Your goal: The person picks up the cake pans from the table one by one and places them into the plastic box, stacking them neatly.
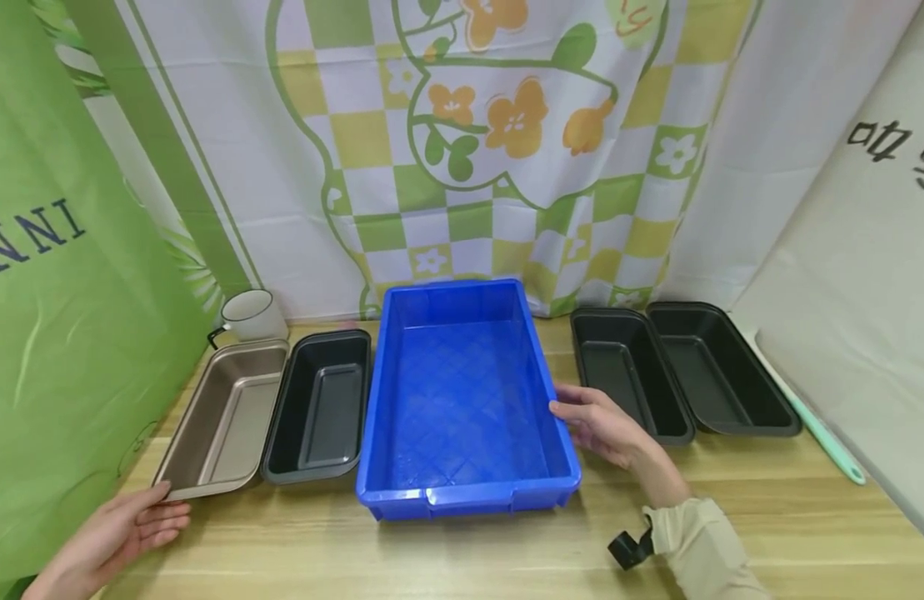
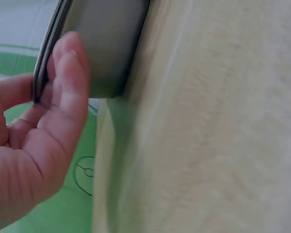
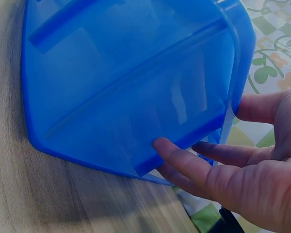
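Observation:
At the left of the head view, my left hand (image 1: 124,533) pinches the near left corner of a gold-brown loaf pan (image 1: 229,417), thumb on its rim. The left wrist view shows the fingers under the rim, along the outer wall of the loaf pan (image 2: 106,48). A blue plastic bin (image 1: 469,498) stands in the middle of the table, with nothing inside. On its right side my right hand (image 1: 604,425) holds the rim. In the right wrist view, the thumb lies at the edge of the blue bin (image 3: 136,87) and the other fingers are against its outer wall.
A black loaf pan (image 1: 330,417) sits between the gold-brown pan and the bin. Two more, a black loaf pan (image 1: 626,375) and another black loaf pan (image 1: 720,375), stand at right. A white mug (image 1: 255,317) is back left; a mint-handled tool (image 1: 829,437) lies far right. Curtains (image 1: 462,167) hang behind.

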`<action>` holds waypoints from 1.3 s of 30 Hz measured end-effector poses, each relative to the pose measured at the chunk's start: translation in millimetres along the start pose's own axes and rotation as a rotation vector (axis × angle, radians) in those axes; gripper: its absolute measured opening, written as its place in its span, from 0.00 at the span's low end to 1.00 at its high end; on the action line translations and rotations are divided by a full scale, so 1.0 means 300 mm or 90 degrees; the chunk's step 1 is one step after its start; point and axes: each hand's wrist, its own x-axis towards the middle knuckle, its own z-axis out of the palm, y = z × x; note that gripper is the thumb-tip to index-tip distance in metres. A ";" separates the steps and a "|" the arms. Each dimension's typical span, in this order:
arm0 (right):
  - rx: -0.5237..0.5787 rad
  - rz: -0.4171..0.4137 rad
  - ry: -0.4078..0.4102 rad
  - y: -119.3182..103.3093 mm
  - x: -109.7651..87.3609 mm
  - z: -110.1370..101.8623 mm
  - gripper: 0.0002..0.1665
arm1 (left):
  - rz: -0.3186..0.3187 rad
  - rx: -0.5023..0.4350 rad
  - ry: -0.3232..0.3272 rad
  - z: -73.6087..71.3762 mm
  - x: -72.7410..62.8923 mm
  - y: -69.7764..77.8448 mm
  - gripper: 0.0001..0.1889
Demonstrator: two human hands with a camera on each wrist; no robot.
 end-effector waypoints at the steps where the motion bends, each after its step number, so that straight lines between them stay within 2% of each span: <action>1: 0.001 0.001 -0.002 0.000 0.000 0.001 0.38 | 0.007 -0.044 -0.027 -0.003 -0.004 -0.005 0.18; 6: 0.000 -0.003 -0.005 -0.001 0.000 0.002 0.38 | 0.064 -0.202 -0.141 0.007 -0.018 -0.022 0.27; 9: 0.001 -0.004 -0.007 0.000 -0.001 -0.001 0.38 | 0.105 -0.237 -0.166 0.029 -0.025 -0.023 0.30; 13: 0.002 -0.007 -0.012 0.002 -0.001 0.001 0.39 | 0.147 -0.190 -0.112 0.063 -0.041 -0.016 0.28; 18: 0.001 -0.004 -0.011 0.009 -0.008 -0.002 0.38 | 0.166 -0.116 0.043 0.112 -0.047 0.005 0.21; 21: 0.004 -0.007 -0.018 0.007 -0.005 -0.003 0.38 | 0.198 -0.114 0.088 0.141 -0.050 0.018 0.20; 25: 0.003 -0.012 -0.023 -0.001 0.002 -0.001 0.39 | 0.272 -0.138 0.076 0.187 -0.047 0.041 0.21; 29: -0.002 -0.012 -0.015 -0.007 -0.002 -0.001 0.39 | 0.325 -0.143 0.083 0.261 -0.013 0.081 0.21; 32: -0.005 -0.010 -0.012 -0.008 -0.004 0.001 0.39 | 0.347 -0.135 0.078 0.325 0.027 0.115 0.20; 35: -0.006 -0.009 -0.010 -0.005 -0.003 0.002 0.39 | 0.363 -0.120 0.055 0.385 0.070 0.147 0.20; 39: -0.008 -0.005 -0.003 0.001 -0.003 0.003 0.38 | 0.362 -0.086 0.038 0.462 0.131 0.180 0.19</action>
